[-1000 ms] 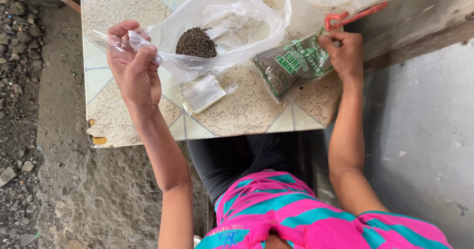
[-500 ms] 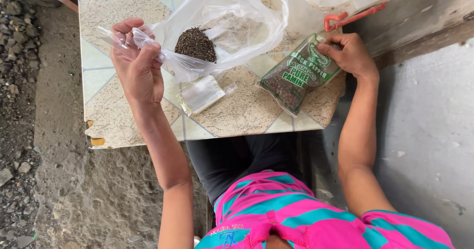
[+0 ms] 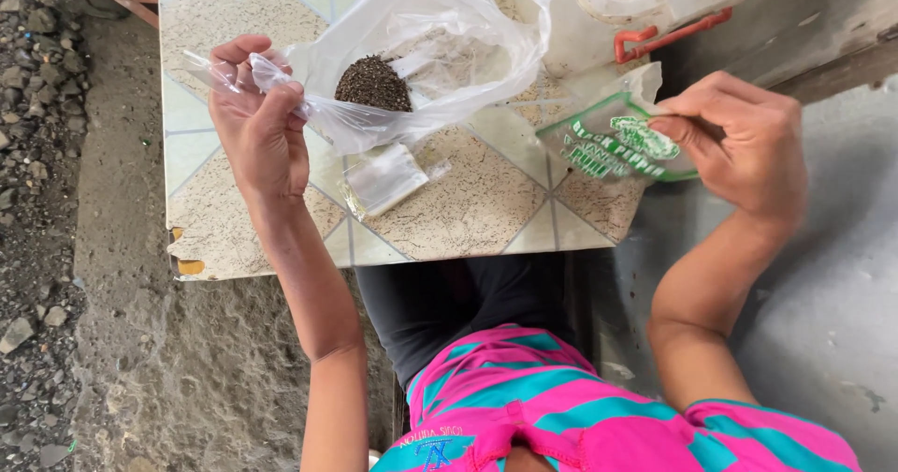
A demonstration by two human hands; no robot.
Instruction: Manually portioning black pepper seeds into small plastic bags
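Clear, thin plastic is pinched in the left hand point(image 3: 257, 126): the edge of a large transparent bag point(image 3: 421, 51) holding a dark heap of peppercorns point(image 3: 372, 83), resting on the tiled table top point(image 3: 468, 210). Just below the heap, on the tiles, lies a small empty clear sachet point(image 3: 382, 177). Off the table's right edge, the right hand point(image 3: 744, 145) grips a green-printed flat plastic packet point(image 3: 613, 140).
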